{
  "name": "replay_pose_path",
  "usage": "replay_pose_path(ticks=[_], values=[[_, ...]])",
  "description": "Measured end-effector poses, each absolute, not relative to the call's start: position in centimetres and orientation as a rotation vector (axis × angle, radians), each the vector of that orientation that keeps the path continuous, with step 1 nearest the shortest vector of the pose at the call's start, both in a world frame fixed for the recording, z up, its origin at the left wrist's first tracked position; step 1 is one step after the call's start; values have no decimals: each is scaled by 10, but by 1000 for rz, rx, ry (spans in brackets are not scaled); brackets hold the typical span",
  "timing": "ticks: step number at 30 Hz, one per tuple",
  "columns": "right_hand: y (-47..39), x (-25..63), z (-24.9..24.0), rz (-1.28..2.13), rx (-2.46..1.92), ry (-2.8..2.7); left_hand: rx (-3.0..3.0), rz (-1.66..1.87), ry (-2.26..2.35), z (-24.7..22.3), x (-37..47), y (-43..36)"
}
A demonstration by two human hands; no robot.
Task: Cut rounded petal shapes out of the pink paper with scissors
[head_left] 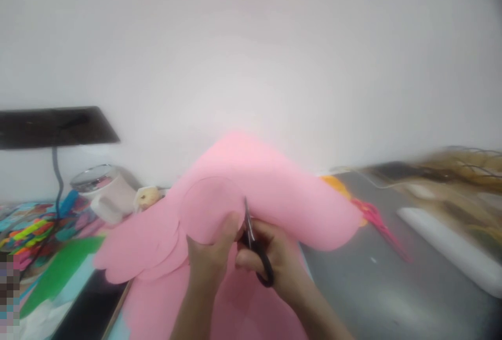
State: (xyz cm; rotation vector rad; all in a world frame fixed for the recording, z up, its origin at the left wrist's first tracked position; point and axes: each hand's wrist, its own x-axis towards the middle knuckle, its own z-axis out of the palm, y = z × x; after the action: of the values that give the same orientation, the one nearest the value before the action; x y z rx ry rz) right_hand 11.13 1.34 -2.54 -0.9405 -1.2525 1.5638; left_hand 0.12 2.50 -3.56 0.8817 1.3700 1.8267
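Observation:
A large pink sheet (pixel 290 199) with rounded lobes at its edges spreads across the middle, bent up toward the wall. My left hand (pixel 214 256) pinches the sheet beside a round outlined or partly cut disc (pixel 212 206), its thumb on the disc's lower right. In my right hand (pixel 272 256) are black-handled scissors (pixel 250 228), fingers in the loops. The blades point up at the disc's right edge, where they meet the pink material. Both hands are close together, nearly touching.
Pink-handled scissors (pixel 386 233) lie on the grey table (pixel 353 282) at the right, near a white roll (pixel 451 251). On the left stand a white mug (pixel 113 193), colourful craft pieces (pixel 31 230) and a green sheet (pixel 63 272). A cable (pixel 58 178) hangs there.

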Motion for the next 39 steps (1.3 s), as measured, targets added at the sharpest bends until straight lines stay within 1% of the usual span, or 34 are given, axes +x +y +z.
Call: replay_pose_path(ticks=[7,12,17,21,39], values=[[11,110,-25,1622,-948,-1198,871,1776,1347,-22,6,20],[12,109,-23,1607,-869,-1225,858,1742,1445,-17,12,17],[12,111,-23,1557,-790,-1218,955,1768,1451,-16,12,15],[13,111,-24,1565,-760,-1199,987,1690,1465,-14,9,14],[13,112,-21,1557,-816,-1206,986,1702,1473,-16,4,17]])
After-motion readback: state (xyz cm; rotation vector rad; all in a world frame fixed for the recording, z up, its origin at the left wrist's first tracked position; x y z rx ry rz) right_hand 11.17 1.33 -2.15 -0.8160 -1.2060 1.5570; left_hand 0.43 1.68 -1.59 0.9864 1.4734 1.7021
